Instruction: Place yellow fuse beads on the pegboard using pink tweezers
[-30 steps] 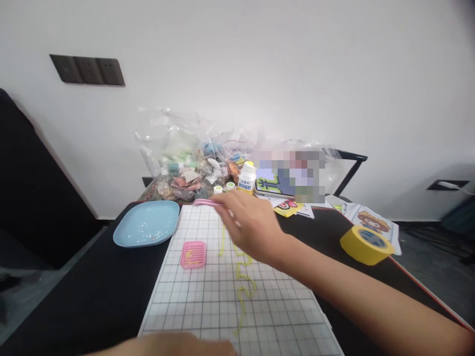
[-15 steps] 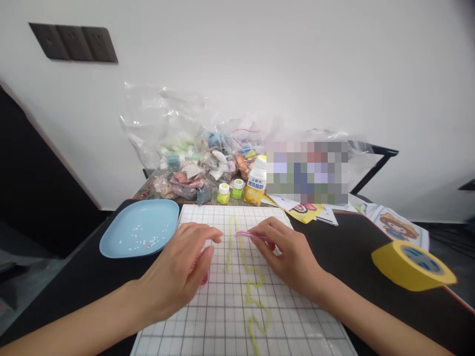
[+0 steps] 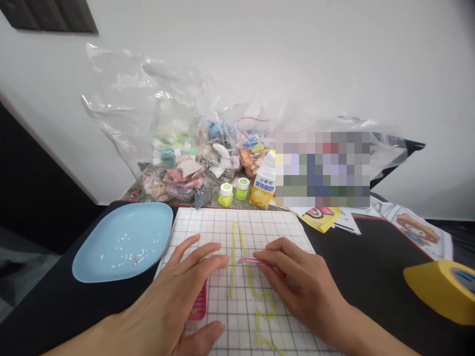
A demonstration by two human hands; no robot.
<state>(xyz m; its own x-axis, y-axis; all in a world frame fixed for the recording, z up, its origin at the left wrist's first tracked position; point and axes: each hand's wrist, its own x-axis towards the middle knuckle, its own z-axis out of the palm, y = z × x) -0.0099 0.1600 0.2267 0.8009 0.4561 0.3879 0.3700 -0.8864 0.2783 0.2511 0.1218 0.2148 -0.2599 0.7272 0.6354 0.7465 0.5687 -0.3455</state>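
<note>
Pink tweezers were pinched in the right hand over the gridded board; the left hand was spread there, unfilled. The yellow-green line on the board could be disturbed if brushed.

A slim pink tool lies nearly level in the right hand, its tip over a yellow-green line that loops and zigzags down the white gridded board. The left hand partly hides a ribbed pink tray.
</note>
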